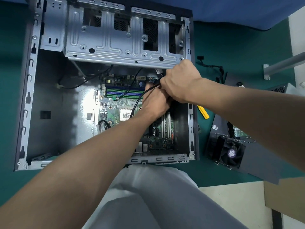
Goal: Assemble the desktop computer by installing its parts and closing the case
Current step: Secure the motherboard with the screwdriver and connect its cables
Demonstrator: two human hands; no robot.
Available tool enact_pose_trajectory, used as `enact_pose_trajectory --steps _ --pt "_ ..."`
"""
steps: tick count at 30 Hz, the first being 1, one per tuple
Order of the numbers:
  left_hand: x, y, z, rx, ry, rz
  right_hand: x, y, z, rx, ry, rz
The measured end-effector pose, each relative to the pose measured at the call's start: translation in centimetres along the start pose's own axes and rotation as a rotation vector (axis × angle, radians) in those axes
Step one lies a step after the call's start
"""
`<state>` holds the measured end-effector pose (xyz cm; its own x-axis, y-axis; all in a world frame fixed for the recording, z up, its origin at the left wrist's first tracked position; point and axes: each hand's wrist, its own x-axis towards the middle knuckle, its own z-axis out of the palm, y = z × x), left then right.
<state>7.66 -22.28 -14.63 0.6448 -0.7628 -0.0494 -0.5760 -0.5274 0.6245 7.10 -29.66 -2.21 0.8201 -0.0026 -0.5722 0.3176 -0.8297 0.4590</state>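
Nothing is coming through clearly enough to read from where I'm standing. The round sticker (pixel 231 153) on the cooling fan (pixel 226 151) is showing dark print on pale purple, but it is blurring into specks. A small white label (pixel 215 127) on the black side panel (pixel 219 123) is carrying marks too tiny to make out. The motherboard (pixel 115 103) lettering and a white tag (pixel 158 71) just under the drive cage (pixel 115 38) are reading only as smudges.

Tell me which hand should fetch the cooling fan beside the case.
The right hand: the cooling fan lies outside the case on that side, below the right forearm, while the left hand sits inside the case.
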Motion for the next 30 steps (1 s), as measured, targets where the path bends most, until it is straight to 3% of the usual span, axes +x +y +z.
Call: enact_pose_trajectory --steps 5,21,27,30 --pt "0.1 0.1 0.5 -0.061 0.080 -0.036 0.2 0.0 0.1 -0.005 -0.026 0.026" --pt "0.1 0.2 0.5 0.000 0.031 0.030 0.1 0.0 0.4 -0.019 0.039 -0.037" --pt "0.0 0.4 0.7 -0.032 0.139 -0.021 0.2 0.0 0.6 -0.019 0.031 -0.017" --pt "0.2 0.4 0.8 0.024 0.039 -0.055 0.2 0.1 0.5 -0.010 0.020 -0.013"
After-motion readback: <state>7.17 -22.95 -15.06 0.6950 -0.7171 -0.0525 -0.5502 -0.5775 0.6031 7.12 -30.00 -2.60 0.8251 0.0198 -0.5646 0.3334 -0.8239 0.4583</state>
